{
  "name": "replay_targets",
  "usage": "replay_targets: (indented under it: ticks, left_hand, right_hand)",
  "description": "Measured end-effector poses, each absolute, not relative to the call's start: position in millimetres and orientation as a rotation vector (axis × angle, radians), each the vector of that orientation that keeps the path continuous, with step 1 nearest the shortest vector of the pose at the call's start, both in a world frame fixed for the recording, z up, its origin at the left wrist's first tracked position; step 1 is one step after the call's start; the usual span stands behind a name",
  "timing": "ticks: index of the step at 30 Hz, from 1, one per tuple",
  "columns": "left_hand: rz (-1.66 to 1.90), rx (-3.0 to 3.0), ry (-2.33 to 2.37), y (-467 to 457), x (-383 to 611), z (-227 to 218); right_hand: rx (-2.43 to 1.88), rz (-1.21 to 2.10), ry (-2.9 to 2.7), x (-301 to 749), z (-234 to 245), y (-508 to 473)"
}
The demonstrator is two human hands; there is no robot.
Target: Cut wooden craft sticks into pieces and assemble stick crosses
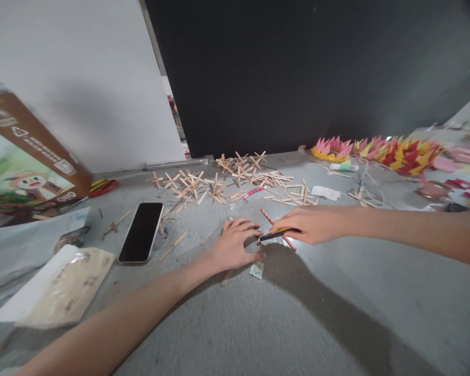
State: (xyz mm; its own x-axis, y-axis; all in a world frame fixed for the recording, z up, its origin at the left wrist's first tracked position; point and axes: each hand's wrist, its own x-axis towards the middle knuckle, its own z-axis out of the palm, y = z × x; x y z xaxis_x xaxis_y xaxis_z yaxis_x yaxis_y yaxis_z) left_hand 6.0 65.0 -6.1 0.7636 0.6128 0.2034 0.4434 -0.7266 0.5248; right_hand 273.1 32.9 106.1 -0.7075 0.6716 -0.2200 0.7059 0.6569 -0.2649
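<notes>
On the far left of the grey table (297, 324) leans a brown box (27, 156) with a cartoon picture on it. Below the box lies a clear bag (70, 284) with a thin wood sheet inside. Red and yellow scissors (104, 186) peek out just beside the box. A black phone (141, 232) lies flat next to them, screen dark.

Behind the phone, by the black wall (297, 73), sits a big heap of little wood crosses (227, 180).

Near the middle, the person's left hand (235, 243) lies palm down with its fingers spread open. It presses on a stick (227, 277), and one end pokes out under the wrist. A tiny scrap of paper (257, 269) lies just beside that hand.

The right hand (315, 223) is closed tight around a black and yellow cutter (280, 233). The cutter points left, and its tip comes right up to the left hand's fingers. I cannot tell if the tip touches the stick. A pink straw (276, 227) lies under the cutter.

Farther right lie a white slip (326, 192), a small glue tube (343, 167) and a loose white cord (370, 188). Behind them runs a row of spiky paper flowers (379, 150) in pink, yellow and red. A roll of tape (433, 189) sits near the right edge.
</notes>
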Motion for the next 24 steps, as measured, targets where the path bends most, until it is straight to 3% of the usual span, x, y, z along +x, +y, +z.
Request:
replay_targets:
  ticks: [7,24]
  left_hand:
    - [0.481,2.511,0.790,66.3,5.5,-6.6]
    - [0.490,2.494,0.801,64.7,6.0,-3.4]
  right_hand:
    - [1.153,-0.625,2.775,274.2,103.6,38.1]
    - [1.198,-0.538,2.788,275.5,102.5,35.4]
